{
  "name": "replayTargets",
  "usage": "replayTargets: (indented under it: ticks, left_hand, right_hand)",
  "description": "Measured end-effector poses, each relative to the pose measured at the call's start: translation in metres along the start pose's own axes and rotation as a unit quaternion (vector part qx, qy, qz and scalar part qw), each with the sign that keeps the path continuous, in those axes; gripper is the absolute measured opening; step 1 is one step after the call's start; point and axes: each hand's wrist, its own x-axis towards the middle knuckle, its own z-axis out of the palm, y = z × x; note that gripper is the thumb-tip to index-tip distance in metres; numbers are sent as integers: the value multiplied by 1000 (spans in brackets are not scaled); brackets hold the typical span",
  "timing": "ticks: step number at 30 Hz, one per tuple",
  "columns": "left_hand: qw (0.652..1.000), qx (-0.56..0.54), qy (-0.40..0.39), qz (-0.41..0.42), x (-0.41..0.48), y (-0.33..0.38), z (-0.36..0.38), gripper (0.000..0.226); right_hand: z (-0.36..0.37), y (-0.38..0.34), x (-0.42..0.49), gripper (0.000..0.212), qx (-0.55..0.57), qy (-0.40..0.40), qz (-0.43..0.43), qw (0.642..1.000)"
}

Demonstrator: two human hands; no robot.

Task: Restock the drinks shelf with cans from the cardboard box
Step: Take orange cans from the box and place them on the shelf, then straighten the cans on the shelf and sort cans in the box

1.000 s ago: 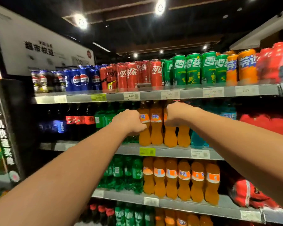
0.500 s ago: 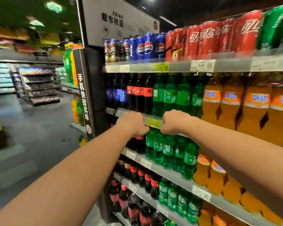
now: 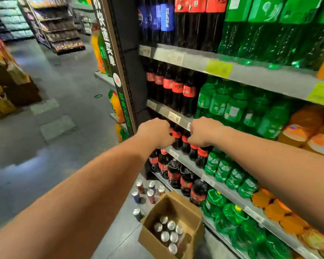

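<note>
Hovering my left hand [image 3: 155,133] and right hand [image 3: 204,133] as empty-looking fists above the cardboard box [image 3: 187,212], I judge the restock unfinished: boxed cans [image 3: 167,232] stand inside it, loose cans [image 3: 148,191] on the floor [image 3: 64,101] just beyond it, with the drinks shelf [image 3: 251,75] to its right.

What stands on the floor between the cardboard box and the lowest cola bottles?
In the head view, a cluster of loose cans stands upright there, just beyond the cardboard box and before the lowest cola bottles.
</note>
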Motion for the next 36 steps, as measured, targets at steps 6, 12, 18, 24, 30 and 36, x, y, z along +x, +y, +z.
replayTargets:
  ticks: [6,12,18,24,30,36]
  left_hand:
    - [997,30,-71,29,38,-33,91,25]
    - [987,19,-142,69,71,-47,186,18]
    - [974,14,-212,84,103,-45,290,32]
    - [963,-12,-248,101,128,-46,397,26]
    - [946,-20,-278,167,123,-55,546,25]
    - [919,26,-299,257,115,-56,692,42]
  right_hand:
    - [87,-20,47,18,25,-69,20,997]
    - [180,-18,77,16,54,-126,47,989]
    - [271,2,115,14,90,-213,61,971]
    - [381,11,129,15,119,-273,52,953]
    - [550,-3,118,24,137,-338,97,926]
    - [691,-1,116,28,172,-317,149,921]
